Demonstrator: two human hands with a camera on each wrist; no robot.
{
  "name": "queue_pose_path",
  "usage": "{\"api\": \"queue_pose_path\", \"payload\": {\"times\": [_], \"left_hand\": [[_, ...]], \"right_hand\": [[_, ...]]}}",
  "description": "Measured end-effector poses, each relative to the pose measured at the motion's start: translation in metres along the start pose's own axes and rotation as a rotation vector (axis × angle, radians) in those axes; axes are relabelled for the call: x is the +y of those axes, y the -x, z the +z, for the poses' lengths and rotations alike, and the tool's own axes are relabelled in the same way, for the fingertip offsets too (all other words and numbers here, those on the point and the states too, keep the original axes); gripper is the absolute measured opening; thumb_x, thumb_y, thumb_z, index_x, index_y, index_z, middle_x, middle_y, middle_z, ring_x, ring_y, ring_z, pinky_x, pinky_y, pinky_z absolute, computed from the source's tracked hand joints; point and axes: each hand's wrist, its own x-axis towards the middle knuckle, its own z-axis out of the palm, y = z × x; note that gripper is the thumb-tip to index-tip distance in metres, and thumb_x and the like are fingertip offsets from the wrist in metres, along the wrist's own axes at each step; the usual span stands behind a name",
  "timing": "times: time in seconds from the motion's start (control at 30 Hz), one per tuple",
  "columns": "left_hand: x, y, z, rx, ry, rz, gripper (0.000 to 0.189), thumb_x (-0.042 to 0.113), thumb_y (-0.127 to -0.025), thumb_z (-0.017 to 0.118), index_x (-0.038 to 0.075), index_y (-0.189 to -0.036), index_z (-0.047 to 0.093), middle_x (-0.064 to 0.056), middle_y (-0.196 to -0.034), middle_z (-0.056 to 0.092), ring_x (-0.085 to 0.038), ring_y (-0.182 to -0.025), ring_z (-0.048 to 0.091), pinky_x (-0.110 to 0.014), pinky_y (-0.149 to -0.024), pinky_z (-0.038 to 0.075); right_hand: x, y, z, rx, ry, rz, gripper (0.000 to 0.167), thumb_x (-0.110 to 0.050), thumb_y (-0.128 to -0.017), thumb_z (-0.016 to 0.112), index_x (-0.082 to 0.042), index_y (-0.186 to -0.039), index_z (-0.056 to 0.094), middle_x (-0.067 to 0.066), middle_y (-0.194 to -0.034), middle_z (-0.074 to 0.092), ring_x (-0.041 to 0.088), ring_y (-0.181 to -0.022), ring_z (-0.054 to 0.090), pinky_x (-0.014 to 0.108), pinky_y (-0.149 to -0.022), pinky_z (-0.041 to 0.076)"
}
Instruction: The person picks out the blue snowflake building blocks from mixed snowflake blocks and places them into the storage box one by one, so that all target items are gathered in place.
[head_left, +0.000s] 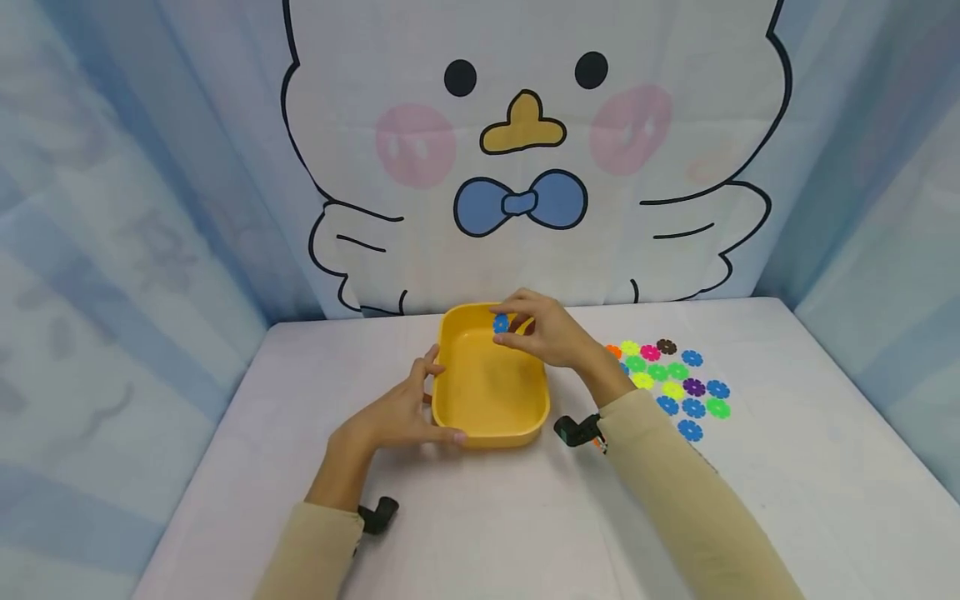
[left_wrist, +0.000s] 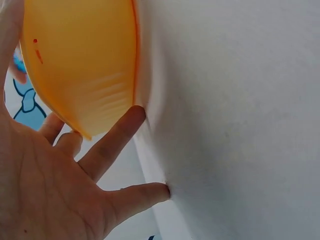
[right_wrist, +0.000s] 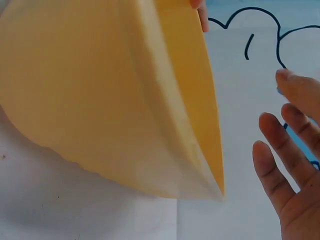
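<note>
A yellow plastic bin (head_left: 491, 383) stands on the table, its inside bare. At its left side, my left hand (head_left: 397, 408) grips it, thumb at the near rim and fingers along the left wall. In the left wrist view, the fingers of the left hand (left_wrist: 55, 180) are spread; two reach the table surface. Over the bin's far right part, my right hand (head_left: 551, 329) pinches a blue notched disc (head_left: 501, 323) between thumb and fingertips. The right wrist view shows the right hand (right_wrist: 300, 175) beside the bin (right_wrist: 75, 100), the disc mostly hidden there.
Several flower-shaped discs (head_left: 675, 389) in blue, green, yellow, pink, purple, brown and orange lie flat to the right of the bin, partly behind the right forearm. A white cloth covers the table (head_left: 465, 525). A printed curtain (head_left: 525, 258) hangs behind the table's far edge.
</note>
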Motion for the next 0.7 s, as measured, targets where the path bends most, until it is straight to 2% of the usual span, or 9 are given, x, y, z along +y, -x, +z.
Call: {"api": "queue_pose_path", "payload": {"times": [0.13,0.23,0.37,0.47,0.57,0.7], "left_hand": [[0.000,0.000,-0.001,-0.017,0.006,0.007,0.121,0.066,-0.069,0.087,0.017,-0.155,0.019,0.010,-0.173,-0.006,-0.024,-0.128,0.058,-0.046,-0.111,0.047],[-0.001,-0.001,-0.001,-0.023,0.009,0.017,0.121,0.065,-0.070,0.087,0.016,-0.155,0.017,0.008,-0.173,-0.006,-0.025,-0.129,0.058,-0.047,-0.111,0.048],[-0.002,-0.001,-0.001,-0.023,0.033,0.016,0.127,0.062,-0.070,0.088,0.017,-0.159,0.011,0.005,-0.173,0.003,-0.026,-0.130,0.057,-0.047,-0.111,0.047],[0.000,-0.002,-0.001,-0.027,0.049,0.012,0.135,0.062,-0.069,0.089,0.021,-0.163,0.001,0.002,-0.169,0.018,-0.025,-0.130,0.057,-0.046,-0.113,0.046],[0.001,-0.003,0.000,-0.033,0.053,0.019,0.140,0.062,-0.069,0.089,0.023,-0.164,-0.007,0.000,-0.166,0.026,-0.024,-0.130,0.058,-0.046,-0.114,0.045],[0.002,-0.001,-0.001,-0.031,0.050,0.008,0.141,0.061,-0.070,0.089,0.024,-0.164,-0.009,0.000,-0.164,0.031,-0.025,-0.131,0.058,-0.047,-0.114,0.045]], "right_hand": [[0.002,-0.006,0.004,-0.026,0.026,0.005,0.041,-0.014,-0.091,0.079,-0.002,-0.129,0.069,0.008,-0.120,0.065,0.024,-0.101,0.066,0.039,-0.087,0.060],[0.002,-0.011,0.005,-0.038,0.042,0.029,0.041,-0.013,-0.091,0.080,-0.003,-0.129,0.069,0.008,-0.119,0.068,0.025,-0.103,0.066,0.038,-0.088,0.060],[0.001,-0.020,0.004,-0.050,0.048,0.068,0.037,-0.011,-0.091,0.079,-0.004,-0.127,0.070,0.007,-0.115,0.070,0.024,-0.101,0.065,0.036,-0.089,0.060],[0.001,-0.026,0.002,-0.025,0.038,0.094,0.031,-0.009,-0.092,0.078,-0.003,-0.122,0.073,0.008,-0.109,0.073,0.024,-0.097,0.064,0.037,-0.091,0.059],[0.000,-0.030,-0.001,0.004,0.020,0.127,0.026,-0.008,-0.092,0.077,-0.003,-0.118,0.075,0.008,-0.105,0.074,0.023,-0.093,0.065,0.037,-0.091,0.058],[0.000,-0.036,0.003,-0.036,-0.011,0.168,0.027,-0.010,-0.095,0.075,-0.003,-0.121,0.073,0.009,-0.104,0.073,0.022,-0.089,0.069,0.035,-0.087,0.060]]}}
